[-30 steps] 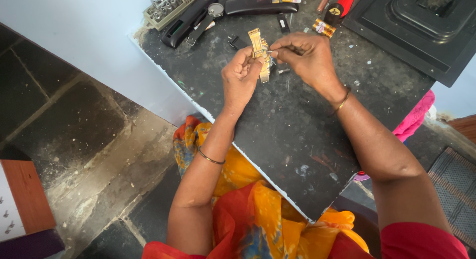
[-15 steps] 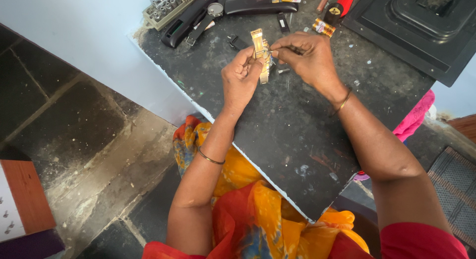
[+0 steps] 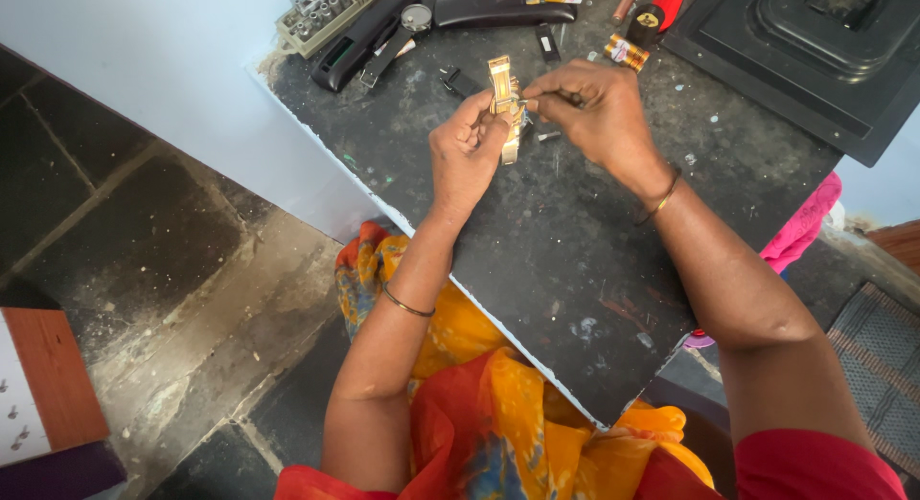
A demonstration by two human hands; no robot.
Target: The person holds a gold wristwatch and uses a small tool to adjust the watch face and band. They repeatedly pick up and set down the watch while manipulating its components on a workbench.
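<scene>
Item: gold metal watch band (image 3: 505, 102), held upright above the black work board (image 3: 575, 241), clear of its surface so both hands can reach the links.

My left hand (image 3: 467, 150): thumb and forefinger pinched shut on the band's middle, steadying it and turning its edge toward the other hand.

My right hand (image 3: 599, 107): fingers closed on a thin pin-like tool (image 3: 530, 102), its tip meeting the band's side; too small to tell the exact kind.

Around, near the board's far edge: a black-strapped watch (image 3: 407, 26); a long black case (image 3: 503, 7); a tray of small metal bits (image 3: 321, 11); a red-handled tool (image 3: 661, 7); a black moulded tray (image 3: 815, 50) at right. All lie within arm's reach.
</scene>
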